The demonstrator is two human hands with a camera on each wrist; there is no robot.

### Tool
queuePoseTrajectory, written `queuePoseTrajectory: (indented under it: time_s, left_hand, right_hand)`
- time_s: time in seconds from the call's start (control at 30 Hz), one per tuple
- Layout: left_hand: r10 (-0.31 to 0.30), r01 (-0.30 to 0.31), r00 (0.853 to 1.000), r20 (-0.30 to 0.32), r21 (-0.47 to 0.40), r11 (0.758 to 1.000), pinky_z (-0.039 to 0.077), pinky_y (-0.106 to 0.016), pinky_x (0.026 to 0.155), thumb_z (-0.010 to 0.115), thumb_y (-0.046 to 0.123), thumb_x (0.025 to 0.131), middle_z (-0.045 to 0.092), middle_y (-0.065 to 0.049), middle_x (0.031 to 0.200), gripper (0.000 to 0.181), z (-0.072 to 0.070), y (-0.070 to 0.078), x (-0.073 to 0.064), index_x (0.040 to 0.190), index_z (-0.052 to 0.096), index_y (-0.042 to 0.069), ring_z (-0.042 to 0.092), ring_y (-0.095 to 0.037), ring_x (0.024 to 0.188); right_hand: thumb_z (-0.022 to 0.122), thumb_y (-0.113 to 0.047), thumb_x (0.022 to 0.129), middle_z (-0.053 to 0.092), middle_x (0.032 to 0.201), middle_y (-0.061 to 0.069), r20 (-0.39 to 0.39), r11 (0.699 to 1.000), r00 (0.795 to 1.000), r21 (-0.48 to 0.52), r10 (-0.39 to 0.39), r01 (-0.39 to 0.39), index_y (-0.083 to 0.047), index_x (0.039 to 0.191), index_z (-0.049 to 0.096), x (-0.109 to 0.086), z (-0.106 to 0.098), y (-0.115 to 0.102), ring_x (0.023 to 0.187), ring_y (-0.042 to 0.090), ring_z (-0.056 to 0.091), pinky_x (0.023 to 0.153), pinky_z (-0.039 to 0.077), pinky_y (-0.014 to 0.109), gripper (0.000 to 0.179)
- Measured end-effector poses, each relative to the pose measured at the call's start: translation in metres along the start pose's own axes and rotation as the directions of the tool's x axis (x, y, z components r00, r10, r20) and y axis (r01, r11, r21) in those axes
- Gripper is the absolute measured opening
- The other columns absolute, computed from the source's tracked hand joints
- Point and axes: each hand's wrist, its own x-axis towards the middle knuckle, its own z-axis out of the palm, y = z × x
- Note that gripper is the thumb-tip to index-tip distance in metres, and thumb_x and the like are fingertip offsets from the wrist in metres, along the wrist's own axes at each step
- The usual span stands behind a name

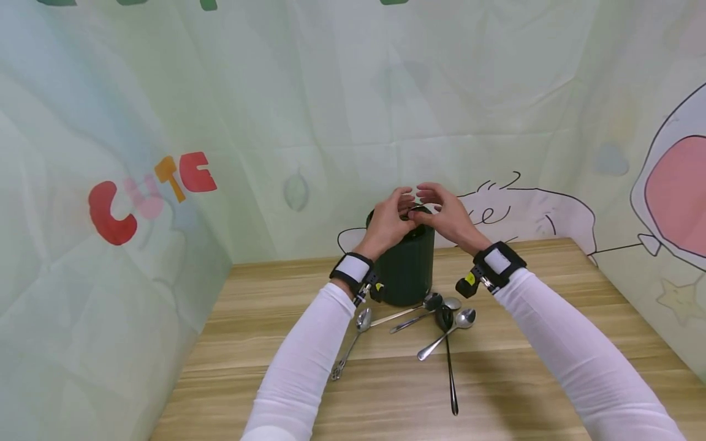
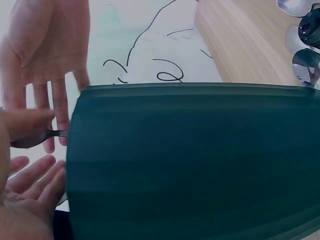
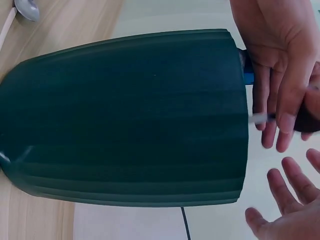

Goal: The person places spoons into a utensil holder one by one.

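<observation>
A tall dark green ribbed container (image 1: pixel 405 269) stands on the table, and both hands are over its top. A spoon (image 2: pixel 31 140) sticks up at the rim, bowl upward, its neck running down behind the rim. My left hand (image 1: pixel 386 226) holds it, with the thumb against the neck in the right wrist view. My right hand (image 1: pixel 449 220) is close beside it with fingers stretched out, its thumb reaching across toward the left thumb. The lower part of the spoon is hidden by the container.
Several spoons lie in front of the container: an ornate-handled one (image 1: pixel 350 352) at left, a black long-handled one (image 1: pixel 449 361), and a silver one (image 1: pixel 455 327) crossing over it. The wooden table (image 1: pixel 248 343) meets a printed cloth backdrop (image 1: pixel 309 122) behind and at the sides.
</observation>
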Motion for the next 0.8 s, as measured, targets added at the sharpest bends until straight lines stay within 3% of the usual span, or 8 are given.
queuePoseTrajectory:
  time_s: [0.1, 0.23, 0.5, 0.67, 0.8]
  left_hand:
    - [0.036, -0.037, 0.999, 0.016, 0.036, 0.999, 0.042, -0.028, 0.093, 0.069, 0.01, 0.079, 0.047, -0.006, 0.134, 0.069, -0.002, 0.001, 0.0, 0.139, 0.034, 0.013, 0.048, -0.018, 0.116]
    - [0.074, -0.076, 0.997, 0.036, 0.063, 0.995, 0.039, -0.031, 0.096, 0.07, 0.018, 0.08, 0.041, -0.001, 0.14, 0.073, -0.005, 0.003, -0.001, 0.141, 0.03, 0.019, 0.041, -0.012, 0.122]
    - [0.152, -0.154, 0.988, 0.022, 0.122, 0.981, 0.032, -0.038, 0.102, 0.071, 0.037, 0.078, 0.032, 0.001, 0.145, 0.081, -0.015, 0.013, -0.007, 0.144, 0.026, 0.026, 0.029, -0.009, 0.127]
    - [0.274, -0.274, 0.961, 0.026, 0.174, 0.946, 0.025, -0.048, 0.105, 0.071, 0.042, 0.078, 0.023, -0.002, 0.15, 0.084, -0.025, 0.021, -0.017, 0.145, 0.024, 0.021, 0.017, -0.016, 0.134]
    - [0.354, -0.353, 0.934, 0.049, 0.28, 0.893, 0.015, -0.052, 0.107, 0.066, 0.048, 0.08, 0.015, -0.006, 0.152, 0.086, -0.03, 0.028, -0.032, 0.146, 0.02, 0.019, 0.005, -0.023, 0.137]
  right_hand:
    - [0.071, -0.041, 0.078, 0.043, 0.135, 0.003, 0.022, 1.0, 1.0, -0.003, -0.013, 0.013, -0.024, 0.137, 0.036, -0.001, -0.002, 0.002, 0.122, 0.019, 0.038, 0.103, 0.025, 0.051, 0.071]
    - [0.071, -0.047, 0.076, 0.037, 0.139, -0.002, 0.047, 0.999, 0.998, -0.009, -0.033, 0.033, -0.031, 0.138, 0.033, -0.003, -0.005, 0.0, 0.126, 0.015, 0.031, 0.103, 0.024, 0.053, 0.074]
    - [0.07, -0.04, 0.079, 0.023, 0.146, -0.01, 0.07, 0.995, 0.992, 0.005, -0.105, 0.105, -0.035, 0.142, 0.025, -0.01, -0.011, -0.008, 0.131, 0.009, 0.021, 0.106, 0.013, 0.053, 0.077]
    - [0.072, -0.039, 0.077, 0.018, 0.148, -0.013, 0.071, 0.991, 0.989, -0.034, -0.126, 0.129, -0.042, 0.142, 0.02, -0.02, -0.017, -0.013, 0.132, 0.008, 0.017, 0.105, 0.015, 0.057, 0.083]
    - [0.075, -0.037, 0.074, 0.013, 0.15, -0.009, 0.079, 0.975, 0.978, -0.097, -0.191, 0.199, -0.038, 0.144, 0.018, -0.031, -0.022, -0.018, 0.134, 0.014, 0.013, 0.101, 0.018, 0.064, 0.091]
